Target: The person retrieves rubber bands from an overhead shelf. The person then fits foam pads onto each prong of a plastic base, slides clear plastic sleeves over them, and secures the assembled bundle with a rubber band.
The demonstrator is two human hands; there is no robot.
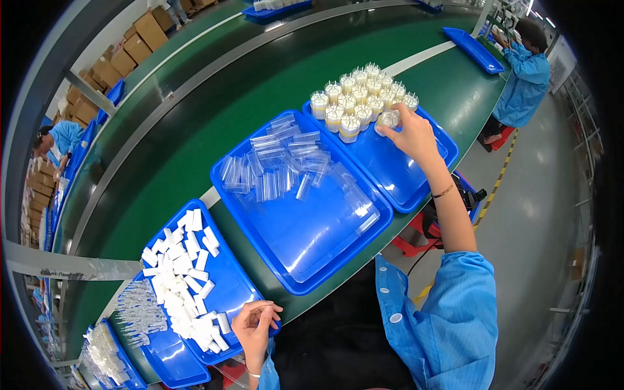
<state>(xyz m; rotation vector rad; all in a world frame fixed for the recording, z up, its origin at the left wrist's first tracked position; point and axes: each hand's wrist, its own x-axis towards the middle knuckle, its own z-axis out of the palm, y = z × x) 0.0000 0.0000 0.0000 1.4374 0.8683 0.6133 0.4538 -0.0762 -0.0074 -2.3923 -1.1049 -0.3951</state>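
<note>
At the far tray's edge, my right hand [412,132] has its thumb and fingers closed around a white cylindrical piece [389,119] with small prongs on top. Several similar white pieces [350,125] with yellowish bands stand upright in rows beside it in that blue tray [406,190]. My left hand [255,322] is closed, fingers curled and thumb against them, at the near corner of another blue tray [227,263]. Anything inside those fingers is hidden. White short blocks or tubes [185,266] lie heaped in this tray.
Between my hands is a blue tray [302,270] of clear plastic tubes [276,185]. Small translucent parts [140,312] and a tray of whitish pieces [105,354] are at lower left. The trays rest on a green conveyor [260,91]. Other people in blue work farther off.
</note>
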